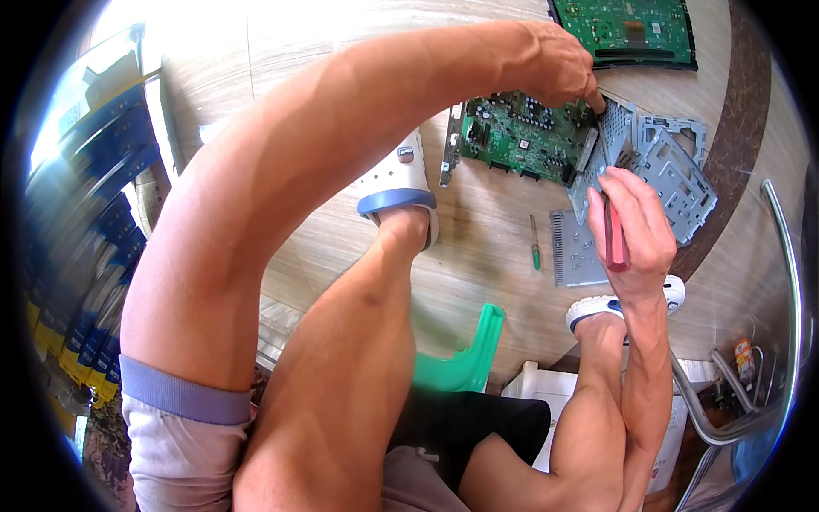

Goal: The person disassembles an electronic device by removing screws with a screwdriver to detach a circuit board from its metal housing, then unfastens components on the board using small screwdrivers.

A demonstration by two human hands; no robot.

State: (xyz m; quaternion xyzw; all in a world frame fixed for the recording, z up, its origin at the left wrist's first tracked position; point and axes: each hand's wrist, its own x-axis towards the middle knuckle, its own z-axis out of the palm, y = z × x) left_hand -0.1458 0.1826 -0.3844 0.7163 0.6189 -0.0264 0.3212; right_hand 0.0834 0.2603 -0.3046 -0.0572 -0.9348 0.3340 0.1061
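My left hand (554,64) reaches across the top, its fingers curled and gripping the upper edge of a perforated metal panel (614,124). That panel stands at the right end of a green circuit board (525,136). My right hand (644,226) is closed around the red handle of a screwdriver (615,239); its tip is hidden behind the fingers, near the panel's lower part. Right of the panel lies a grey metal bracket (678,183) with cutouts. Below, a flat grey metal plate (580,252) carries several small screws.
A small green-handled screwdriver (536,256) lies on the floor. Another circuit board (640,34) is at the top. My feet wear white clogs (397,175). A green plastic piece (469,358) is between my legs. A chrome tube frame (789,282) stands at right.
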